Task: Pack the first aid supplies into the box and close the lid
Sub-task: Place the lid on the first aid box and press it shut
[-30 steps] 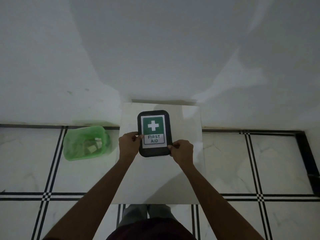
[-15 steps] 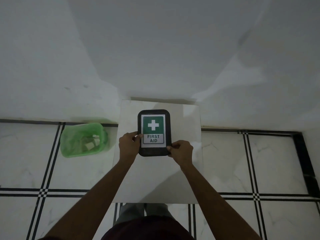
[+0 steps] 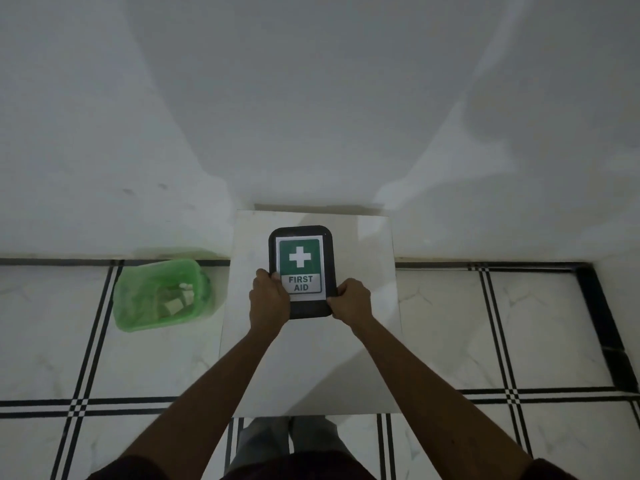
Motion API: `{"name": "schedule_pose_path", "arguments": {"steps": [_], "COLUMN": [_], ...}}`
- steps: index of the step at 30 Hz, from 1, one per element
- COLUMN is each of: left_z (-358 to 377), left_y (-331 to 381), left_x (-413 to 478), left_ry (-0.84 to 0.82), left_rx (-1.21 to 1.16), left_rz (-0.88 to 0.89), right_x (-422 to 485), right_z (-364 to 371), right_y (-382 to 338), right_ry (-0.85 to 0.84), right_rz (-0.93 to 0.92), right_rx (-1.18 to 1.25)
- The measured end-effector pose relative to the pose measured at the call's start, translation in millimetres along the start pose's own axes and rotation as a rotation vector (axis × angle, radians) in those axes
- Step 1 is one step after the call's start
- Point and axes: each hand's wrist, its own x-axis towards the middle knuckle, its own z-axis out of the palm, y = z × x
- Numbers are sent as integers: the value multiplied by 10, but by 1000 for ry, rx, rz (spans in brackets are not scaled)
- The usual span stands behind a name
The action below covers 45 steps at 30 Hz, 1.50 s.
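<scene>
Box (image 3: 300,271) lies flat on the white table (image 3: 311,368), lid on, FIRST AID label up. Left hand (image 3: 269,299) grips the box's near-left corner, right hand (image 3: 353,301) grips its near-right corner. Green bin (image 3: 161,294) sits left of the box on the floor. Packing looks done; only pressing the lid shut seems left.

Black rectangular plastic box lid (image 3: 300,271) w/ green-white cross label; translucent green plastic bin (image 3: 162,294); white floor tiles (image 3: 485,341), black stripes.
</scene>
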Motion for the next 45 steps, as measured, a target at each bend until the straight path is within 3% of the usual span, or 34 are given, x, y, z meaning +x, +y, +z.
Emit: {"name": "schedule_pose_path", "arguments": {"steps": [2, 5, 10, 16, 20, 24, 33, 45], "left_z": [31, 68, 118, 113, 89, 17, 99, 127], "left_y": [17, -5, -40, -41, -4, 47, 396, 359], "left_x": [22, 54, 93, 119, 221, 375, 860, 932], "left_ry": [54, 93, 99, 119, 142, 91, 137, 175], "left_rx": [45, 125, 158, 233, 368, 192, -183, -194], "left_rz": [-21, -35, -42, 36, 248, 206, 35, -44], "right_x": [93, 235, 204, 250, 306, 481, 934, 1069], "right_z": [4, 147, 490, 525, 467, 269, 205, 328], "right_y": [-133, -236, -75, -16, -5, -44, -459, -358], "right_ry": [16, 212, 351, 374, 320, 193, 376, 408], "right_rz": [-8, -85, -93, -95, -125, -189, -212, -249], "right_rx": [41, 160, 242, 159, 33, -36, 249, 388]}}
